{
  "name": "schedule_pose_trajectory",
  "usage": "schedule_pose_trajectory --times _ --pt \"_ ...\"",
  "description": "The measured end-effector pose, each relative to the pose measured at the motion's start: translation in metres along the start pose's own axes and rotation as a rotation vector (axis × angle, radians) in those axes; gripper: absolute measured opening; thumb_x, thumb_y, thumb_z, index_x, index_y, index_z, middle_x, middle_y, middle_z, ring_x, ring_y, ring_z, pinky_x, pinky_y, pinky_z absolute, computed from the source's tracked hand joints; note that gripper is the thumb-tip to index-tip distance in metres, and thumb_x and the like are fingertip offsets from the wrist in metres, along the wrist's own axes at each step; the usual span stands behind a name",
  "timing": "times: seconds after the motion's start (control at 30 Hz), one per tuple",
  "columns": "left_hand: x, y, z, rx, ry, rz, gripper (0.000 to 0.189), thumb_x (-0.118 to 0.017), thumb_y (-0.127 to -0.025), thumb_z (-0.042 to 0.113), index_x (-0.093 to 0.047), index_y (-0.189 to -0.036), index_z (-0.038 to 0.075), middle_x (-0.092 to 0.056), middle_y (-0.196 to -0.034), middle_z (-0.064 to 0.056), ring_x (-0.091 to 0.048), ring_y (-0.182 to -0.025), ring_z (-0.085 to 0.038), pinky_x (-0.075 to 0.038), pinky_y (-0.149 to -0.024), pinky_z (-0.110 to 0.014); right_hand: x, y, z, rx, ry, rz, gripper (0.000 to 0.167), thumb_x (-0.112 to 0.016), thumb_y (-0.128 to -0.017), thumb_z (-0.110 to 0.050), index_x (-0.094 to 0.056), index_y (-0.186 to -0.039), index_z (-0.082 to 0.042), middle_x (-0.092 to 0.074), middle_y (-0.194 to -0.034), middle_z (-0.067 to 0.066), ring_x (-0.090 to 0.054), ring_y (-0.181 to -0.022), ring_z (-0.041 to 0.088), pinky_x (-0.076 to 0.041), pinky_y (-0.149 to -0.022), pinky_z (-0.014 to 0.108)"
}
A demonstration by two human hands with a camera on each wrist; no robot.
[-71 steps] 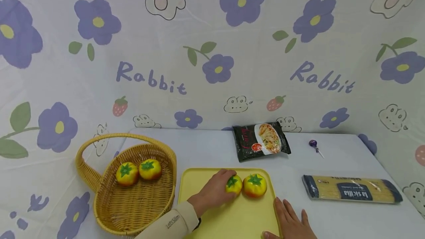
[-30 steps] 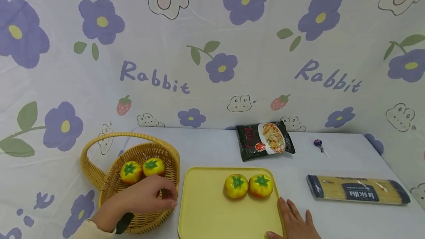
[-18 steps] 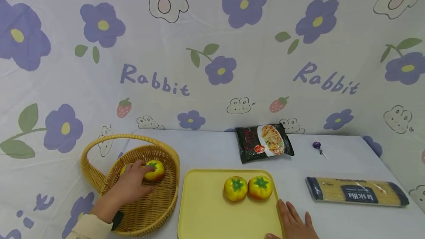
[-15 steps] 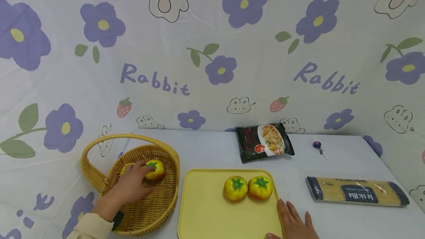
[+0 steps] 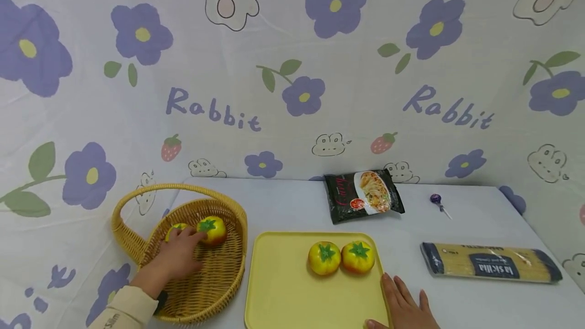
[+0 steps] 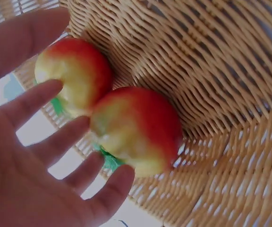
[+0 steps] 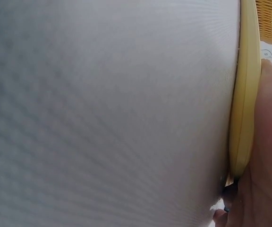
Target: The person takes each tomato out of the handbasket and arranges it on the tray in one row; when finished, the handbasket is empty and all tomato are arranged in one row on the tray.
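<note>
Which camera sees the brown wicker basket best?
The head view: most of the brown wicker basket shows, even its arched handle. The left wrist view shows part of its inside close up; the right wrist view, just a bit.

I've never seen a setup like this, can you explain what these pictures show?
There's no machine, just a person's two bare hands. The widest view is from a head camera, the close-ups from one on each wrist. On the white table are a wicker basket holding two tomato-like fruits, a yellow tray bearing two more fruits, a black food packet, a lollipop and a pasta pack. The left hand is in the basket, spread near the fruits, gripping none. The right hand rests at the tray's right edge.
</note>
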State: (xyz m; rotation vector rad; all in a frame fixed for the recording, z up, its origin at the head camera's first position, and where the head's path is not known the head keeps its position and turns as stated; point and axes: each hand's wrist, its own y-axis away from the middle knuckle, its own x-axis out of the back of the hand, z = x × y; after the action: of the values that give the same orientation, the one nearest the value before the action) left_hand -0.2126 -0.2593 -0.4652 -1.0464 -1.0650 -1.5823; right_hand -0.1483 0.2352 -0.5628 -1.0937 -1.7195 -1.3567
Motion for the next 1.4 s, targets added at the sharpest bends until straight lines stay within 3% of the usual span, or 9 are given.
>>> schedule_pose_trajectory --times 0.27,0.53,0.73,0.97,1.17,1.3,1.4 --pt "0.008 -0.004 -0.008 0.097 0.071 0.084 0.057 -0.070 -0.084 0.018 -0.049 -0.135 0.005 -0.039 -0.137 -0.030 -0.030 -0.124 -0.059 -0.034 -0.086 -0.074 0.000 0.000 0.000 0.008 -0.005 0.008 0.124 -0.034 -0.068 -0.093 -0.019 -0.153 -0.004 -0.025 -0.157 0.016 -0.020 -0.144 0.039 0.003 -0.100 0.077" --pt "0.004 -0.015 -0.019 0.111 0.072 0.172 0.051 -0.066 -0.083 0.010 -0.050 -0.129 -0.006 -0.047 -0.124 -0.035 -0.045 -0.114 -0.055 -0.034 -0.095 -0.065 0.002 0.001 -0.003 -0.005 -0.003 -0.008 0.124 -0.034 -0.068 -0.093 -0.019 -0.152 -0.003 -0.025 -0.157 0.016 -0.020 -0.144 0.039 0.002 -0.101 0.077" --pt "-0.001 -0.017 -0.028 0.115 0.061 0.217 0.050 -0.068 -0.080 0.016 -0.056 -0.124 -0.006 -0.051 -0.120 -0.030 -0.046 -0.106 -0.054 -0.038 -0.086 -0.062 -0.001 -0.001 -0.003 -0.002 0.011 0.003 0.124 -0.033 -0.068 -0.093 -0.020 -0.152 -0.003 -0.026 -0.157 0.016 -0.020 -0.144 0.039 0.002 -0.101 0.077" --pt "-0.003 -0.015 -0.030 0.118 0.080 0.165 0.053 -0.071 -0.078 0.013 -0.055 -0.124 -0.008 -0.046 -0.123 -0.033 -0.046 -0.109 -0.052 -0.036 -0.091 -0.061 -0.002 -0.002 -0.002 0.000 0.007 0.003 0.123 -0.033 -0.068 -0.093 -0.020 -0.153 -0.004 -0.025 -0.157 0.015 -0.020 -0.145 0.038 0.003 -0.101 0.077" --pt "0.003 -0.008 -0.024 0.142 0.092 0.103 0.059 -0.073 -0.077 0.017 -0.054 -0.126 -0.009 -0.047 -0.123 -0.033 -0.046 -0.112 -0.051 -0.035 -0.093 -0.063 -0.001 -0.002 -0.002 0.001 0.015 -0.002 0.124 -0.032 -0.068 -0.093 -0.019 -0.153 -0.004 -0.025 -0.157 0.016 -0.020 -0.144 0.039 0.003 -0.101 0.077" --pt "0.023 0.002 -0.005 0.114 0.081 0.025 0.058 -0.073 -0.074 0.019 -0.056 -0.123 -0.008 -0.057 -0.119 -0.027 -0.054 -0.108 -0.044 -0.041 -0.091 -0.057 0.001 -0.002 -0.002 0.000 0.016 -0.001 0.124 -0.033 -0.068 -0.093 -0.019 -0.152 -0.004 -0.025 -0.157 0.016 -0.020 -0.144 0.039 0.002 -0.101 0.077" --pt "0.045 0.011 0.021 0.080 0.077 -0.109 0.055 -0.074 -0.072 0.021 -0.061 -0.120 -0.002 -0.063 -0.116 -0.018 -0.058 -0.105 -0.033 -0.046 -0.090 -0.052 0.000 -0.001 -0.002 -0.008 0.019 -0.006 0.125 -0.033 -0.067 -0.094 -0.020 -0.152 -0.003 -0.025 -0.157 0.016 -0.021 -0.144 0.039 0.001 -0.101 0.077"
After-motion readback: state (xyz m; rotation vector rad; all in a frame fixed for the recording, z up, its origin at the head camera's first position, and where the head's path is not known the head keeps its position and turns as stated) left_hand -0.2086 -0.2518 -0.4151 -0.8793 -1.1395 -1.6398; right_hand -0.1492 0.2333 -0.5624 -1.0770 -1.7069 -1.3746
